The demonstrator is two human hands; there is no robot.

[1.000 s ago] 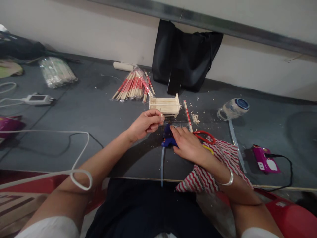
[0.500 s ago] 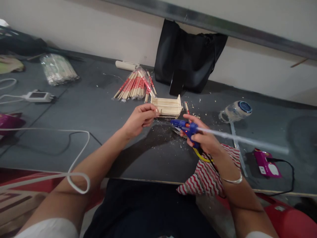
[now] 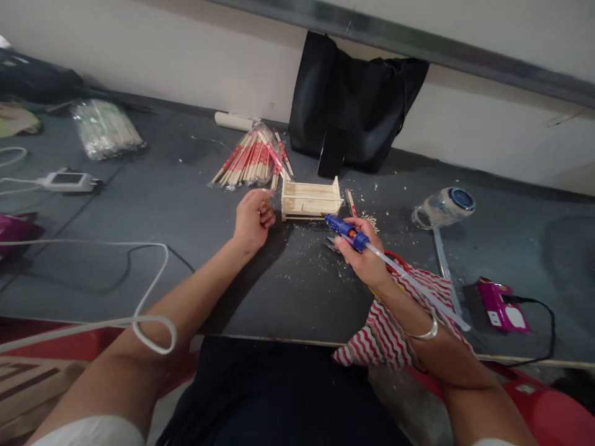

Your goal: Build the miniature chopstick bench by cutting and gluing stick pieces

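In the head view, a small wooden rack [image 3: 311, 201] is noted upright on the table [image 3: 288, 297] and taken as clock centre. Between 4 and 5 o'clock, a blue glue gun [image 3: 341, 227] is enclosed by the grip of the right hand [image 3: 367, 254]; its nozzle is directed at the rack's near edge, contact undetermined. Between 8 and 9 o'clock, the left hand [image 3: 255, 218] is held clear of the rack, fingers curled; whether anything is pinched cannot be told. As the rack is steadied by neither hand, it could be shoved or a rail dislodged by a nudge of the nozzle. Joints could be fouled by wood scraps [image 3: 372, 223] near 4 o'clock. The long glue stick [image 3: 418, 286], crossing above the right forearm [image 3: 409, 314], could be snagged on the striped cloth [image 3: 379, 337], and the aim spoiled.
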